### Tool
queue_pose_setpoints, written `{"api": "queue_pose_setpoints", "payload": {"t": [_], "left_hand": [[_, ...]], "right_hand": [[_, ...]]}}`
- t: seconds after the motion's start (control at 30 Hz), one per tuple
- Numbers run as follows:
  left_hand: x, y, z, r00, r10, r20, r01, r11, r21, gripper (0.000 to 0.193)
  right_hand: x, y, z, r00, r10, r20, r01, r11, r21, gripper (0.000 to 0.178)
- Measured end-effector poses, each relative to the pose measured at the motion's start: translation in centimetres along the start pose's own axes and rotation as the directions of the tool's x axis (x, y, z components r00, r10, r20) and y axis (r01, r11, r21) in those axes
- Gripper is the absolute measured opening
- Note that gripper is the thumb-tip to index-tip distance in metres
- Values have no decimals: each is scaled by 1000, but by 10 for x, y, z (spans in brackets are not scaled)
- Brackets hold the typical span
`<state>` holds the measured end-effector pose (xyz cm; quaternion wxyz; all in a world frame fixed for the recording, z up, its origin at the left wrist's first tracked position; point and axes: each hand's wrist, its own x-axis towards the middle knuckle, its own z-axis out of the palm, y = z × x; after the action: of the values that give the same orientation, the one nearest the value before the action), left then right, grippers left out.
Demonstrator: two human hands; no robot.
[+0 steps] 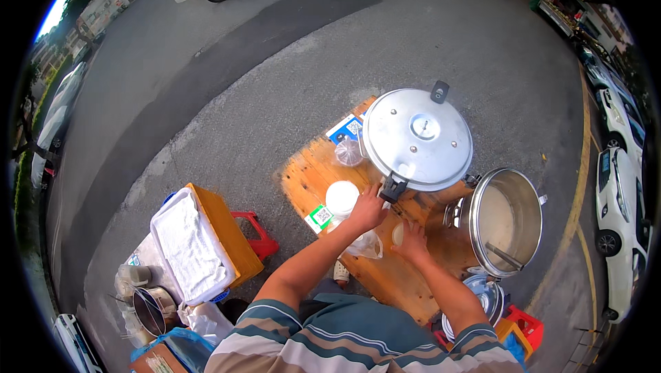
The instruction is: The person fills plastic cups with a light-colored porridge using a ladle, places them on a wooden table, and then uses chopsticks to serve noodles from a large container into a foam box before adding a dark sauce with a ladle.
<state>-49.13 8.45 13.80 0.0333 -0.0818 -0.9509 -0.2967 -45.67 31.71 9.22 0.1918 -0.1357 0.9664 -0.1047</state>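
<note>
My left hand (370, 209) reaches over the wooden table (313, 170) with its fingers stretched out, beside the black handle (393, 188) of a large silver pressure cooker (420, 139). I cannot tell whether the fingertips touch that handle. Just left of this hand stands a round white lid or stack of lids (342, 198). Lower and to the right, my right hand (413, 242) is closed around a small pale cup (398, 234), partly hidden by the fingers. A clear plastic bag (366, 244) lies between my forearms.
An open steel pot (506, 221) of pale liquid, with a ladle (505, 256) in it, stands right. A tied bag (348, 153) sits by a blue printed card (343, 129). At left, a white tub (193, 246) adjoins a red stool (256, 235). Parked cars (618, 194) line the road.
</note>
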Motion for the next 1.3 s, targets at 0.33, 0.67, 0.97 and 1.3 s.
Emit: {"api": "queue_pose_setpoints", "payload": {"t": [0.33, 0.67, 0.97, 1.3], "left_hand": [[7, -8, 0, 1000, 17, 8, -18, 998, 62, 58], [-15, 18, -25, 981, 82, -174, -95, 993, -70, 57], [-87, 5, -29, 809, -585, -52, 195, 351, -916, 63], [-170, 63, -64, 862, -17, 506, 484, -271, -832, 62]], "right_hand": [[7, 0, -3, 998, -1, 60, 6, 997, -82, 119], [-66, -4, -44, 875, -360, -322, 424, 892, 154, 68], [-157, 45, -231, 836, -79, -543, 358, 830, 429, 23], [-145, 181, -279, 922, 366, 125, -267, 836, -480, 39]]}}
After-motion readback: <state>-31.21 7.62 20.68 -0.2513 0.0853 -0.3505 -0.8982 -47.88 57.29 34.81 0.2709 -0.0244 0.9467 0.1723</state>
